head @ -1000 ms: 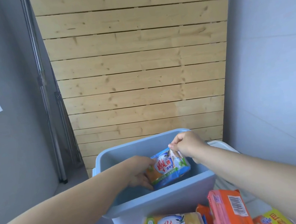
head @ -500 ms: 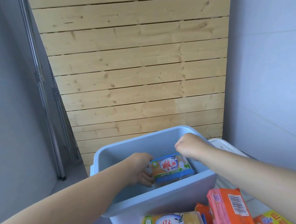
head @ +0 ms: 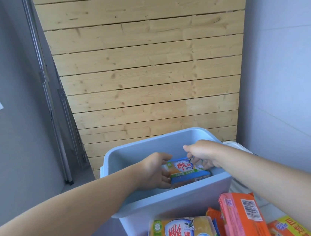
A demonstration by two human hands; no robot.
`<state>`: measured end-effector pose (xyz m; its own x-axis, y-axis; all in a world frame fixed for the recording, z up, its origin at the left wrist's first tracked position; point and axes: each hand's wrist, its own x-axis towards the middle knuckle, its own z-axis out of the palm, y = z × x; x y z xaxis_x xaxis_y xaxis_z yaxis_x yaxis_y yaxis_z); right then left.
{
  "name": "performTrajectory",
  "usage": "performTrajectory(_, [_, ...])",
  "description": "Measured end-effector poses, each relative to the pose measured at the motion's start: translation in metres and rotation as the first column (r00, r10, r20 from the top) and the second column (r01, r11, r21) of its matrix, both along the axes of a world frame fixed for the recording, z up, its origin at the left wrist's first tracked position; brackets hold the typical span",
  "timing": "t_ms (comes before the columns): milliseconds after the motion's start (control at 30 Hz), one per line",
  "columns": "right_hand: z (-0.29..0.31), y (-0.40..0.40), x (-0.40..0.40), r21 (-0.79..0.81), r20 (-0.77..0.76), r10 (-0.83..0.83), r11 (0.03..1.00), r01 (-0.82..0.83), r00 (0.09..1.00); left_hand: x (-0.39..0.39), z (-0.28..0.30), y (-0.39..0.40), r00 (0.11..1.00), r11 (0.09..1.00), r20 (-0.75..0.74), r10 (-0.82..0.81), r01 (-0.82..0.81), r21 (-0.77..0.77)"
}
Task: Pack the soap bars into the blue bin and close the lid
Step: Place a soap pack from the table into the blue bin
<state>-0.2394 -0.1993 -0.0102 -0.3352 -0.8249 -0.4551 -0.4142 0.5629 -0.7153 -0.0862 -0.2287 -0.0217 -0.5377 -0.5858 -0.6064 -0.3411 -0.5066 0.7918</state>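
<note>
Two hands reach inside the blue bin [head: 173, 200]: the left hand [head: 154, 172] and right hand [head: 202, 156] each grip an end of a yellow soap pack [head: 184, 168]. The near wall hides the bin floor. More soap packs [head: 181, 235] are cut off below; a white lid [head: 237, 147] peeks out behind the right arm.

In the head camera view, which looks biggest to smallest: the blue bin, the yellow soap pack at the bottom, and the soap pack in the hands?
1. Blue bin.
2. Yellow pack, though it lies nearest the camera, which enlarges it.
3. Held pack, between the left hand and right hand. It bears similar printing, so the two packs' true sizes may match.
</note>
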Motion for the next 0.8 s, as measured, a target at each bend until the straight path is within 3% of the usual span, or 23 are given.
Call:
performTrajectory(167, [0.007, 0.004, 0.000, -0.092, -0.099, 0.011, 0.996, -0.020, 0.995, 0.000, 0.009, 0.001, 0.971, 0.964, 0.229, -0.066, 0.122, -0.237])
performTrajectory(300, [0.030, 0.032, 0.007, -0.279, -0.194, 0.076, 0.951, -0.129, 0.978, 0.007, 0.031, 0.017, 0.931, 0.803, 0.364, 0.024, 0.199, -0.561])
performTrajectory(434, [0.051, 0.080, 0.009, -0.466, -0.281, 0.075, 0.861, -0.205, 0.957, 0.017, 0.052, 0.053, 0.954, 0.589, 0.281, 0.104, 0.168, -0.790])
performTrajectory(567, [0.042, 0.135, 0.013, -0.620, -0.292, 0.023, 0.757, -0.207, 0.956, 0.029, 0.054, 0.109, 0.968, 0.393, 0.209, 0.140, 0.140, -0.909])
performTrajectory(801, [-0.004, 0.180, 0.024, -0.461, -0.415, 0.194, 0.797, -0.389, 0.889, 0.050, 0.020, 0.164, 0.958, 0.419, 0.088, 0.273, -0.036, -0.907])
